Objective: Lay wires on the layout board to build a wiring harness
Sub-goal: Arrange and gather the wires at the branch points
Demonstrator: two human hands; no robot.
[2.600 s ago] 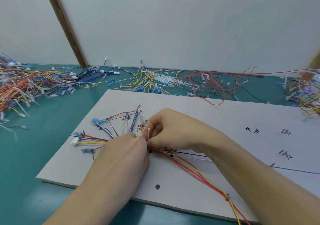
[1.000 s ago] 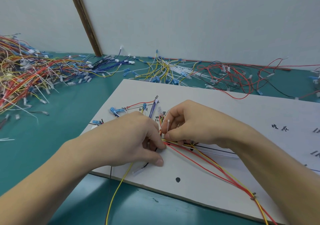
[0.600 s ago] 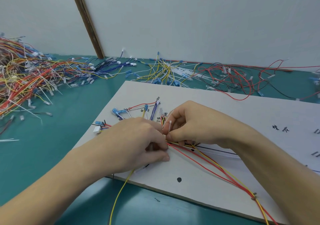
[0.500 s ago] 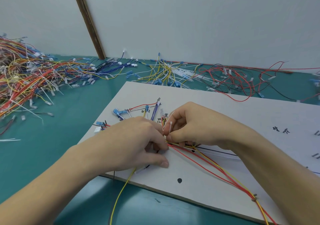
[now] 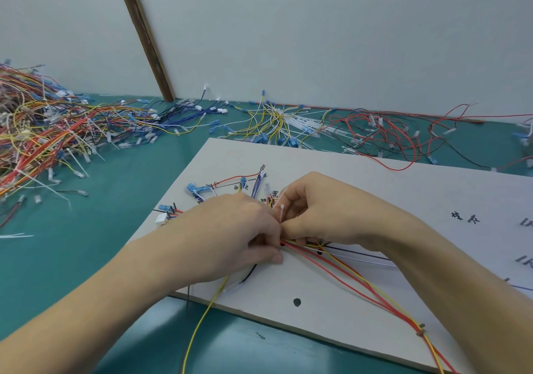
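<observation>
A white layout board (image 5: 360,177) with black marks lies on the green table. A bundle of red and yellow wires (image 5: 354,275) runs across it from a peg at the lower right to where both hands meet. Its ends fan out with blue connectors (image 5: 193,188) at the board's left. My right hand (image 5: 320,212) pinches a white cable tie (image 5: 281,213) standing up at the bundle. My left hand (image 5: 236,235) curls around the wires beside it, fingertips against the right thumb. A loose yellow wire (image 5: 199,321) hangs off the board's front edge.
A big tangled heap of mixed wires (image 5: 40,137) lies at the left. Yellow and white wires (image 5: 277,122) and red and black wires (image 5: 383,137) lie along the wall behind the board. A brown slat (image 5: 144,36) leans against the wall. A black hole (image 5: 296,302) marks the board's front.
My left hand has shifted from under the fan of wire ends to grip the bundle at the tie, and a yellow wire now hangs over the front edge. The right hand stays on the tie.
</observation>
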